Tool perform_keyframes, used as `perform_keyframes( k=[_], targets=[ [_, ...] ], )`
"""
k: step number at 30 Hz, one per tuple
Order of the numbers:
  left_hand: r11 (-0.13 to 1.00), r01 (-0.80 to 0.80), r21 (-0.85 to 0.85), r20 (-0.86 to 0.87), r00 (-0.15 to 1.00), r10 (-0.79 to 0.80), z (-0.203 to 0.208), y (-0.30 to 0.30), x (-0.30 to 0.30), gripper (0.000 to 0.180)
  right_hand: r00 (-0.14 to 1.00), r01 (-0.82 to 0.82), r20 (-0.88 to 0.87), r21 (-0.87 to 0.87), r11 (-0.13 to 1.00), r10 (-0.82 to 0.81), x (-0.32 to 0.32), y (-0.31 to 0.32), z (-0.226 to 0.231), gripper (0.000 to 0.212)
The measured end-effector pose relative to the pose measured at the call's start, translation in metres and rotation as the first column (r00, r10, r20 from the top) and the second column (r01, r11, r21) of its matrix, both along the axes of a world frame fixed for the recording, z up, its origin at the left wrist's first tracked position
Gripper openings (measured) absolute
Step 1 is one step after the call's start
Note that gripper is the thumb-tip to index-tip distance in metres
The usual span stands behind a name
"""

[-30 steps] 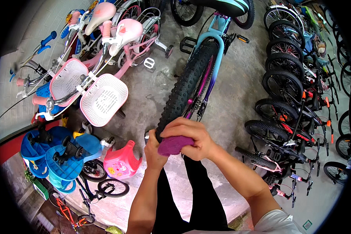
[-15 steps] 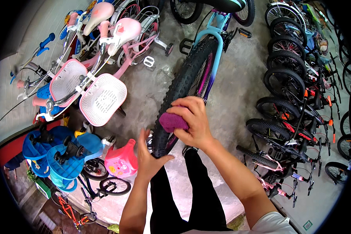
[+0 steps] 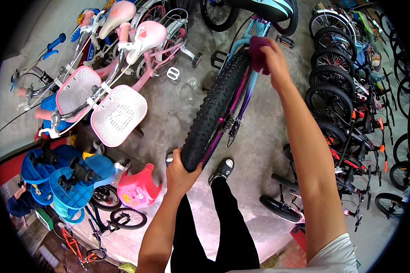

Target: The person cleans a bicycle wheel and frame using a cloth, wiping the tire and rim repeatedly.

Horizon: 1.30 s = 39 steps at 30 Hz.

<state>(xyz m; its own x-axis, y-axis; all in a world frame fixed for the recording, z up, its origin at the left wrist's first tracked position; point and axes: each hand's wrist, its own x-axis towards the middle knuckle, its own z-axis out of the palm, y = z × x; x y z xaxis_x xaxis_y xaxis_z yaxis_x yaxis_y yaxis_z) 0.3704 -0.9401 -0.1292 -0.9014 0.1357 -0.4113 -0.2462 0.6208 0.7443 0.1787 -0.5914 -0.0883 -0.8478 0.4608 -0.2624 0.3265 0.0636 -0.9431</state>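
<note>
your left hand (image 3: 181, 172) grips the near end of the knobby tyre (image 3: 214, 109); your right hand (image 3: 271, 57) clutches a purple cloth (image 3: 258, 53) against its far end. the wheel may turn under the cloth if the left grip loosens.

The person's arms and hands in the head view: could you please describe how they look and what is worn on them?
Both forearms are bare, with no gloves, watch or jewellery visible on the left hand or the right hand. A short white sleeve covers the right upper arm. The left arm shows no sleeve in view. The fingers are uncovered.
</note>
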Motion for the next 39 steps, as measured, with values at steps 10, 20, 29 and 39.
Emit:
perform_keyframes(
  k=[10, 20, 29, 39],
  targets=[
    [1.0, 0.015, -0.003, 0.007, 1.0, -0.015, -0.006, -0.006, 0.004, 0.06, 0.841, -0.167, -0.229, 0.751, 0.638, 0.49, 0.032, -0.08, 0.001, 0.014],
    [0.996, 0.085, -0.041, 0.038, 0.996, -0.083, 0.004, 0.001, -0.003, 0.062, 0.635, -0.355, -0.311, 0.696, 0.625, 0.707, 0.129, -0.164, 0.027, 0.009],
    [0.996, 0.069, -0.057, 0.035, 0.997, -0.067, -0.002, -0.007, -0.004, 0.065, 0.899, -0.233, -0.434, -0.352, 0.906, 0.062, 0.171, -0.135, 0.027, 0.021],
    [0.994, 0.08, -0.073, 0.031, 0.996, -0.078, 0.008, 0.006, -0.014, 0.065, 0.88, -0.053, -0.261, 0.777, 0.628, 0.397, 0.047, -0.093, -0.004, 0.033]
  ],
)
